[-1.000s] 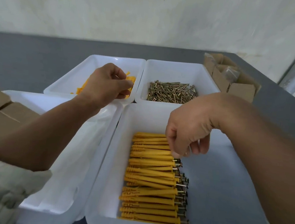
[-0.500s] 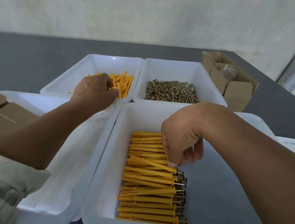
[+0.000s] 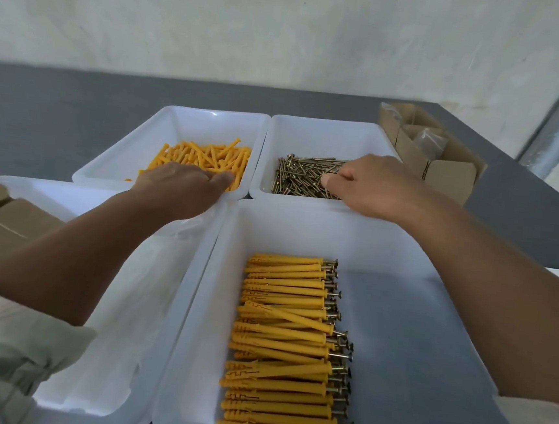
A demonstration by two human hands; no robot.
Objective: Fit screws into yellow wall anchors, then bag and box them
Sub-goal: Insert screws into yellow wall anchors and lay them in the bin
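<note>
Right hand moved onto screws | left hand on anchors | grips hidden

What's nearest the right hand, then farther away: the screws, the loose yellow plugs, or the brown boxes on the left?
1. Pile of metal screws, back right, under the right hand.
2. Loose yellow plastic anchors, back left.
3. Closed brown cardboard boxes, left edge.

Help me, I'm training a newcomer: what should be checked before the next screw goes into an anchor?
1. left hand over the loose anchors: ok.
2. An anchor held in the left hand: cannot tell, its fingers are hidden.
3. right hand at the screws: ok.
4. A screw pinched by the right hand: cannot tell, its fingertips are hidden.
5. Room in the front tray beside the finished anchors: ok, bare floor to their right.
</note>
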